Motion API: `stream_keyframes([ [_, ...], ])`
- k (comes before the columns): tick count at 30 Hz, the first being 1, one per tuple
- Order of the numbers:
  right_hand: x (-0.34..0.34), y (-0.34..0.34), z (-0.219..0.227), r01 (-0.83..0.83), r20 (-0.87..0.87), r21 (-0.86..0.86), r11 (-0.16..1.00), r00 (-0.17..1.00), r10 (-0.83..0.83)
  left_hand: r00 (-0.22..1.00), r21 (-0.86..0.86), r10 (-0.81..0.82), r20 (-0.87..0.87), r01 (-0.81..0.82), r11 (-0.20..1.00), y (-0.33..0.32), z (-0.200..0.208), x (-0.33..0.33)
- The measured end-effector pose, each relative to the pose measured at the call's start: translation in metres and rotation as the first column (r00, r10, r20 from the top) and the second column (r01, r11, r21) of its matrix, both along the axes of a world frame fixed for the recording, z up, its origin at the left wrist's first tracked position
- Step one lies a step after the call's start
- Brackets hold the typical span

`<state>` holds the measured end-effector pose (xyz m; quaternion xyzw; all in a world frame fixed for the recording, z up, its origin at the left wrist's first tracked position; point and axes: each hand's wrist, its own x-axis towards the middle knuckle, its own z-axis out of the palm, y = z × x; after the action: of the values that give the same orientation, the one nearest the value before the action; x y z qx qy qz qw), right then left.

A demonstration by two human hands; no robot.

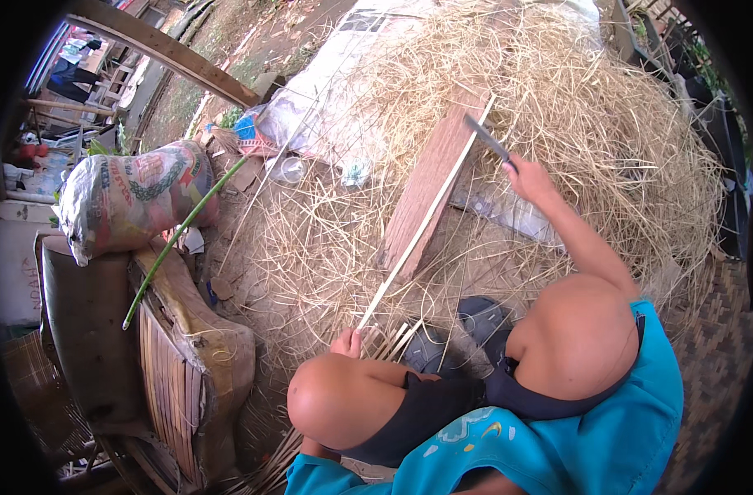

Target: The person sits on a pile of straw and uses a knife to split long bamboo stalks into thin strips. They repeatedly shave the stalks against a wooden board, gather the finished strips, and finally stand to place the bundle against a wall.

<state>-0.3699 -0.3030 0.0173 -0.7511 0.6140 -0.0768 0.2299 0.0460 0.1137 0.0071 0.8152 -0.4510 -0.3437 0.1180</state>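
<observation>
Right hand (528, 177) clenched on a knife (485, 138), blade up at the far end of a bamboo strip (426, 214). Left hand (347, 342) pinches the strip's near end, just above the left knee. Strip runs diagonally between both hands, lying along a wooden plank (430, 177) propped on the shavings pile (607, 124). More split strips (397, 338) lie beside the left hand. Dark sandals (455, 330) in front of the knees. Sack (133, 198) and green stalk (182, 227) sit off to the left.
</observation>
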Motion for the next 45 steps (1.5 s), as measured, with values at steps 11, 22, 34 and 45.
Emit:
stream_keyframes([
  [11, -0.021, 0.000, -0.009, 0.062, -0.115, 0.013, 0.998, 0.992, -0.060, 0.924, -0.109, -0.341, 0.175, 0.362, 0.926, -0.090, -0.001, -0.030],
  [22, 0.051, 0.114, -0.014, -0.289, 0.203, -0.035, 0.957, 0.935, 0.290, 0.981, -0.122, -0.193, 0.036, 0.196, 0.973, -0.107, 0.004, -0.049],
  [34, -0.072, -0.031, -0.018, 0.193, -0.078, -0.106, 0.976, 0.976, -0.201, 0.962, -0.110, 0.021, 0.272, 0.009, 0.994, 0.014, 0.016, -0.020],
  [45, 0.078, 0.163, 0.005, -0.645, 0.086, 0.075, 0.760, 0.764, 0.640, 0.966, -0.089, -0.167, 0.197, 0.188, 0.978, -0.084, -0.015, -0.060],
])
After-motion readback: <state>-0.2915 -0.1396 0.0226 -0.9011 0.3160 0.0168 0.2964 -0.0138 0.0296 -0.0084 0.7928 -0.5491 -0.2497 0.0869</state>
